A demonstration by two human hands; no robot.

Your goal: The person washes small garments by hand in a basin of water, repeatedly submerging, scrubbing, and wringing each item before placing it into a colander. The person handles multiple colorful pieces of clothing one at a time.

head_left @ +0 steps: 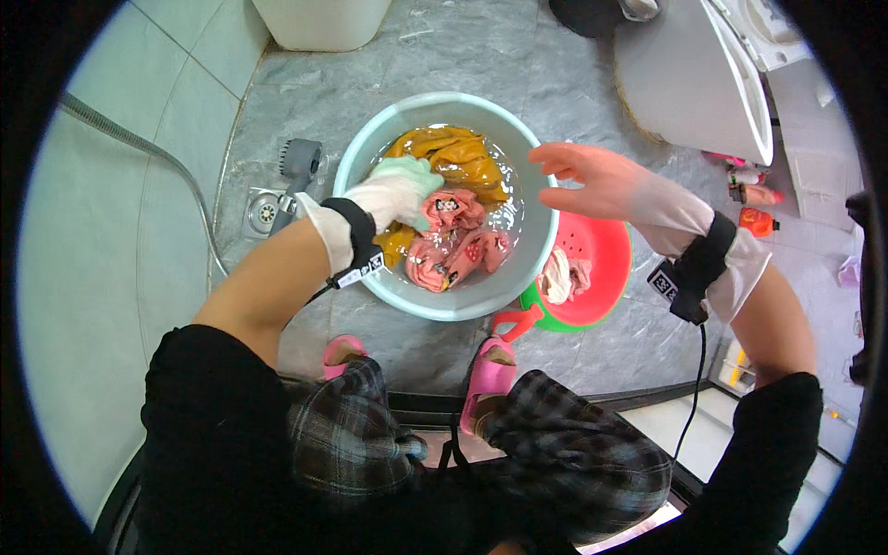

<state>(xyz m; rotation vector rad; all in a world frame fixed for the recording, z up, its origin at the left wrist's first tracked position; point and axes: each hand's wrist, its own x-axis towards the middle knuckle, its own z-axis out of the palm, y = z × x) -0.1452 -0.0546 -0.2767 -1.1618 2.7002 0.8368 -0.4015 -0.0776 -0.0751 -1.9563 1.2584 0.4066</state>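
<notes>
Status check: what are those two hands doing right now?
Left hand in basin, pressing wet clothes. Right hand open above rim, holding nothing. Nothing in the way.

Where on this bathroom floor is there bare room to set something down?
Bare grey stone floor lies beyond the pale green plastic basin, before the white bin. Crowded: the red colander on the basin's right, the floor drain and shower head on its left.

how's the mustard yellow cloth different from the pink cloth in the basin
The mustard yellow cloth is plain and lies toward the far side of the light blue basin; the pink cloth has small printed patches and lies nearer the person. The left hand rests by the yellow one; the right hand hovers open above the rim. Both cloths sit crumpled in water.
</notes>
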